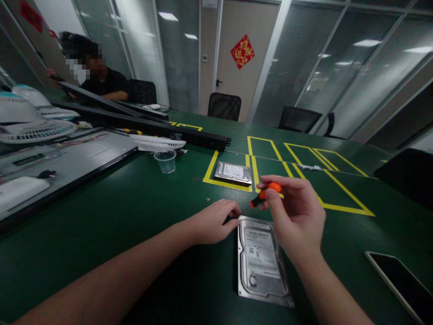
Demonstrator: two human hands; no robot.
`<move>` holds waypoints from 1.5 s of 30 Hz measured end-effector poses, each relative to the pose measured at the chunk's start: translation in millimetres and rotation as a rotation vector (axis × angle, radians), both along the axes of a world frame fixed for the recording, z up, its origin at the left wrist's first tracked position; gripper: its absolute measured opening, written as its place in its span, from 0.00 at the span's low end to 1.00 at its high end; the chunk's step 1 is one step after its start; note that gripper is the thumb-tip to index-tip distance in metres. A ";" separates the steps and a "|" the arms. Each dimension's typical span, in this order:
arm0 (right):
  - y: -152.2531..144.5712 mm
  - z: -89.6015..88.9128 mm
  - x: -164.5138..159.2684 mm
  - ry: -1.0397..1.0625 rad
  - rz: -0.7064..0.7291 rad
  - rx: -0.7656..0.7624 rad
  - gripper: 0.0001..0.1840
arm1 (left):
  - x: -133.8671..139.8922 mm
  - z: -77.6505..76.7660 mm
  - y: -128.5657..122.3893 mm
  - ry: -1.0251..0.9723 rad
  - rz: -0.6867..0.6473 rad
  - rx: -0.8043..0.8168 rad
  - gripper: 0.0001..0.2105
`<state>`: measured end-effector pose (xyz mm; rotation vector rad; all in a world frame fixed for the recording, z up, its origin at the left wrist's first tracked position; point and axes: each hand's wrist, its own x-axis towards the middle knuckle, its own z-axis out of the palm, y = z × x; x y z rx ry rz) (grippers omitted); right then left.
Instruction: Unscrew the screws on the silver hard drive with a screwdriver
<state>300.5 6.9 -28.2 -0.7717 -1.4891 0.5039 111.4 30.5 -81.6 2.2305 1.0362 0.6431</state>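
A silver hard drive (259, 257) with a white label lies flat on the green table (162, 271) in front of me. My right hand (299, 216) grips an orange and black screwdriver (262, 195), tilted so that its shaft runs down to the drive's far left corner. At that same corner, my left hand (218, 221) has thumb and fingers pinched close around the screwdriver's tip. Whatever sits between those fingertips is too small to make out. Small metal pieces (207, 199), likely screws, lie just beyond the left hand.
A second hard drive (233, 173) lies inside a yellow tape outline (227, 185). Left of it are a clear plastic cup (165, 161), a white fan grille (157, 142) and long black bars (189, 139). A phone (399, 280) lies at right; a person (111, 83) sits at far left.
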 end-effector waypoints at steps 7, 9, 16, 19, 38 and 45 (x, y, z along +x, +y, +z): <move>1.4 -4.0 1.4 -0.020 0.039 0.005 0.12 | -0.3 -1.2 0.1 -0.007 -0.007 0.019 0.05; 1.1 -5.2 3.4 -0.045 0.054 -0.006 0.13 | -0.6 -1.8 0.5 -0.004 -0.006 0.021 0.05; -0.2 -1.3 2.3 -0.043 0.019 -0.011 0.11 | -1.0 -0.8 0.4 -0.004 -0.006 0.016 0.05; 0.1 -0.1 -1.1 0.000 -0.004 0.008 0.09 | -0.9 0.8 -0.3 -0.005 -0.007 0.004 0.05; 0.6 -1.2 -1.4 0.003 -0.031 0.022 0.09 | -1.4 -0.7 -0.7 -0.005 -0.010 0.014 0.05; 0.3 -3.7 1.1 -0.020 0.018 0.022 0.11 | -1.0 0.0 -0.4 -0.002 -0.006 0.015 0.05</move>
